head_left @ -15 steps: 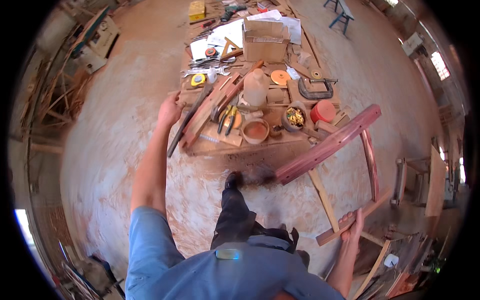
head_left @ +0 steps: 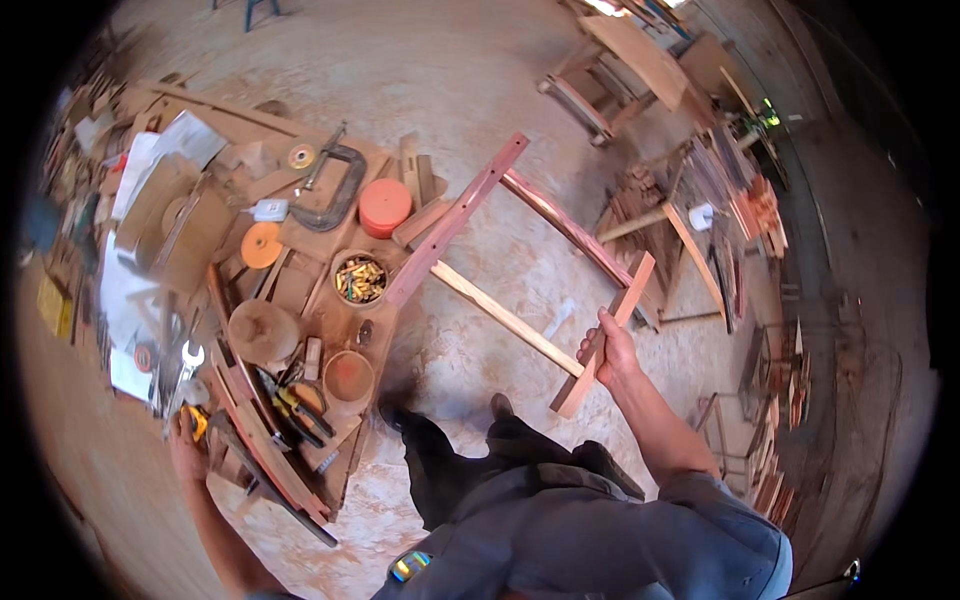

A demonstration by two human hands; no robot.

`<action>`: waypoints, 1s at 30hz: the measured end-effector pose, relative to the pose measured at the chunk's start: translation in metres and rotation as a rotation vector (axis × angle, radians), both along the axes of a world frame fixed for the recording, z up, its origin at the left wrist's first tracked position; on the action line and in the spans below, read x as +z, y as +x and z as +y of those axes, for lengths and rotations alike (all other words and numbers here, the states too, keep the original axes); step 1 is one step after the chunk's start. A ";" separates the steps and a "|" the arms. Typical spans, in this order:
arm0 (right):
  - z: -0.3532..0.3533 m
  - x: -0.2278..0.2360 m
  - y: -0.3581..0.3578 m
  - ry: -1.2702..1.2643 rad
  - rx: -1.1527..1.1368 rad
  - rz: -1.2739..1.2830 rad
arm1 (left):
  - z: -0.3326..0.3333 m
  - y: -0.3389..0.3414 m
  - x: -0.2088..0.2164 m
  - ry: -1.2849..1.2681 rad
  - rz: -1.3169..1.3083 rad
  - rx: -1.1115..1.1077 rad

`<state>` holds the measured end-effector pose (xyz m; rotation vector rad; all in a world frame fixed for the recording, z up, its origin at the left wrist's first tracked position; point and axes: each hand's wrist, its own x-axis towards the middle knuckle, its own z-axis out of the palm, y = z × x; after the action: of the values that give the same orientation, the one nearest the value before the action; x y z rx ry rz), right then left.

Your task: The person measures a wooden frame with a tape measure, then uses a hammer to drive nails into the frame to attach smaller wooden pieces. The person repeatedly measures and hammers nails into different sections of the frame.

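Observation:
My right hand grips the short reddish-brown rail of a wooden frame. A pale slat and a reddish slat join that rail to a longer purplish-red bar with holes. The frame is held up in the air, the long bar's lower end close to the bench edge. At the bench's left side, my left hand has its fingers closed on a yellow tape measure; part of the grip is blurred. An open-end wrench lies just beyond it.
The cluttered bench holds a C-clamp, a red round container, a bowl of brass-coloured pieces, yellow-handled pliers, a plastic jug and a cardboard box. Stacked timber stands at right.
My view has turned to the right, so the bench now appears at left. My left hand has reached the tape measure and closed on it. My right hand still holds the wooden frame.

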<state>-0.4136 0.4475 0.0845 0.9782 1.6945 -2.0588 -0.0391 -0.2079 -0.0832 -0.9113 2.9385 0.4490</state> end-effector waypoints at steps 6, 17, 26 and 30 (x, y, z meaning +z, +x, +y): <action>0.003 -0.013 0.017 0.009 -0.121 0.008 | -0.055 0.001 -0.021 0.077 -0.084 -0.080; 0.049 -0.037 0.035 0.023 -0.210 -0.021 | -0.063 0.012 -0.016 0.356 0.112 0.289; 0.124 -0.054 0.044 -0.083 -0.276 0.001 | 0.041 0.080 0.149 0.518 0.775 0.845; 0.179 -0.090 0.058 -0.136 -0.357 0.029 | 0.141 0.058 0.157 1.399 0.959 0.238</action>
<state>-0.3554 0.6266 -0.0052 1.2861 1.4525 -2.3826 0.0190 -0.0668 0.0733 -0.8106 1.8648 2.9616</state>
